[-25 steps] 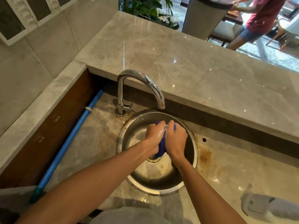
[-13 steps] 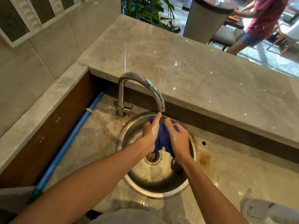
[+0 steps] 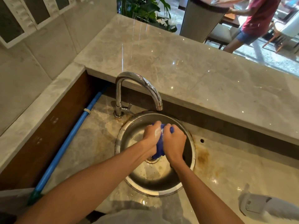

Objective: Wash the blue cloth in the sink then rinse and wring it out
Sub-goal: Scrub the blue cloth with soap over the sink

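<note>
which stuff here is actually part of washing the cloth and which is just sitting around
Part of the job:
blue cloth, bunched between both hands
left hand
right hand
round steel sink
chrome tap, no water seen running

Just lying about:
blue pipe along the wall
white device on the counter
potted plant
grey bin

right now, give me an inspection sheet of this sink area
surface: marble counter around the sink, rust-brown stains by the rim
job's things: blue cloth bunched between both hands over the round steel sink; faucet above, no water stream seen
clutter: white device on the counter at right
hands: left hand and right hand both grip the cloth, suds on the left
cables: nothing seen; a blue pipe runs along the left wall
surroundings: raised marble ledge, plant, a person beyond
</note>
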